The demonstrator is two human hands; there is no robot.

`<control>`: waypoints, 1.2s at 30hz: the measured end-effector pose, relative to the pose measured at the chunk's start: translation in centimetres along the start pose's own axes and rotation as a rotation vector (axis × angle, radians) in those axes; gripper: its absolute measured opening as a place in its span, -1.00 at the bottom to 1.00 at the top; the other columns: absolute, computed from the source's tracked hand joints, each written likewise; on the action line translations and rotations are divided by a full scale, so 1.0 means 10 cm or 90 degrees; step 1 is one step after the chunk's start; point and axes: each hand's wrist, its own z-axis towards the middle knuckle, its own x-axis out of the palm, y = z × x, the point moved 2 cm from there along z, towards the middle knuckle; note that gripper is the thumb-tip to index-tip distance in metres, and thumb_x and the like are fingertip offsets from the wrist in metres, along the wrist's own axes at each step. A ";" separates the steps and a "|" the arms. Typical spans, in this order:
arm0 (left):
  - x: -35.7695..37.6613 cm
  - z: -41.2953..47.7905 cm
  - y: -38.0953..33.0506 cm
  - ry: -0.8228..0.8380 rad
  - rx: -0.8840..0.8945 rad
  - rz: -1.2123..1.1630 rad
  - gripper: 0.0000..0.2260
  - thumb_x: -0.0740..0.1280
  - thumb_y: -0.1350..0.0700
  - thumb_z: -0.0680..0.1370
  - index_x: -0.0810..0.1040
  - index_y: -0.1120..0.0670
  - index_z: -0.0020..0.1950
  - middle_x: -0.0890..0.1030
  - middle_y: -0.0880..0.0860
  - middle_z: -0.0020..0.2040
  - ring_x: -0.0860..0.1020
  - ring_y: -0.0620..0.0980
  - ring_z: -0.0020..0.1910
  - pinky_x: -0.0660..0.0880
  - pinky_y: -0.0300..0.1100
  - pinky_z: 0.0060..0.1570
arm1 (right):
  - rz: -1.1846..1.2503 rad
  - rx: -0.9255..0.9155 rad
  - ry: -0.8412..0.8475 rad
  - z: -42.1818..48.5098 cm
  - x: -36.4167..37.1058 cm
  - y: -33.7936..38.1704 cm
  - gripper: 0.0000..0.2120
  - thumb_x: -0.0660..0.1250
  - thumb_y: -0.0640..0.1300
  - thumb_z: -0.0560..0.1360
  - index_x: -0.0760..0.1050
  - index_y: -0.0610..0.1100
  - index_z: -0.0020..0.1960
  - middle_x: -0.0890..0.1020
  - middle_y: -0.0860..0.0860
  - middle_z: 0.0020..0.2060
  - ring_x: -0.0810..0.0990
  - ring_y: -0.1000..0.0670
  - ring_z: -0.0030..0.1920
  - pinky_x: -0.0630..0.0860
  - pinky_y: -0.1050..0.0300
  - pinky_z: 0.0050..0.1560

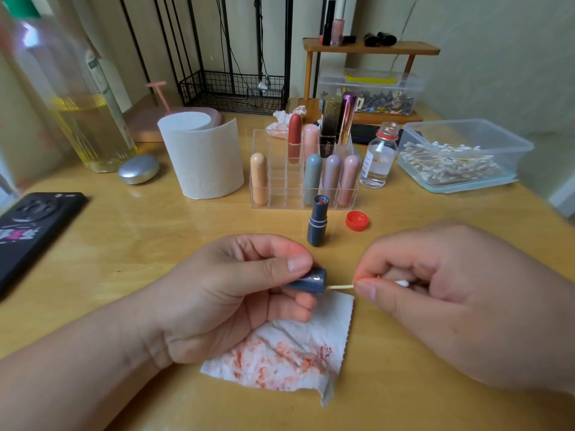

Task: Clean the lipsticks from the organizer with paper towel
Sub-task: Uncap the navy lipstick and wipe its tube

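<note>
Gripping the blue lipstick cap (308, 283) in our left hand (230, 293), we pinch a cotton swab (340, 287) in our right hand (451, 300) over the stained paper towel (289, 353); the open lipstick (317, 227) stands just beyond, near the organizer (280, 194).

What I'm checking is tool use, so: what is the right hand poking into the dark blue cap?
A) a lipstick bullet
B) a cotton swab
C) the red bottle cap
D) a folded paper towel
B: the right hand pinches a cotton swab whose stick runs into the open end of the dark blue cap gripped by the left hand; the stained paper towel lies beneath them.
</note>
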 end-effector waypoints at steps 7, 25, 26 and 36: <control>-0.03 0.01 0.02 -0.017 -0.001 -0.016 -0.59 0.63 0.26 0.29 0.63 0.30 0.08 0.61 0.29 -0.11 0.66 0.12 -0.24 0.64 -0.11 -0.21 | -0.141 -0.059 -0.096 0.00 -0.02 0.04 -0.87 0.27 -0.02 0.50 0.51 0.06 -0.22 0.42 0.11 -0.50 0.42 0.06 -0.48 0.30 0.17 -0.53; -0.01 -0.01 0.01 0.021 0.012 0.038 -0.71 0.51 0.37 0.31 0.69 0.24 0.01 0.64 0.21 -0.22 0.62 0.04 -0.35 0.61 -0.20 -0.26 | -0.189 -0.039 -0.021 -0.01 0.01 0.06 -0.85 0.26 0.03 0.49 0.50 0.07 -0.24 0.42 0.21 -0.45 0.42 0.21 -0.42 0.17 0.25 -0.51; -0.01 -0.01 0.01 0.020 0.012 0.029 -0.70 0.54 0.36 0.29 0.69 0.25 0.01 0.65 0.22 -0.19 0.63 0.05 -0.32 0.62 -0.19 -0.23 | -0.182 -0.037 -0.015 -0.01 0.02 0.06 -0.85 0.26 0.04 0.49 0.50 0.06 -0.23 0.43 0.25 -0.43 0.43 0.22 -0.41 0.17 0.27 -0.50; -0.03 0.00 0.03 -0.001 0.003 0.007 -0.59 0.60 0.25 0.31 0.64 0.29 0.11 0.63 0.28 -0.09 0.66 0.10 -0.17 0.64 -0.14 -0.12 | 0.139 0.006 -0.007 0.02 0.02 0.02 -0.85 0.26 0.07 0.48 0.57 0.07 -0.12 0.54 0.07 -0.56 0.44 0.15 -0.56 0.37 0.31 -0.50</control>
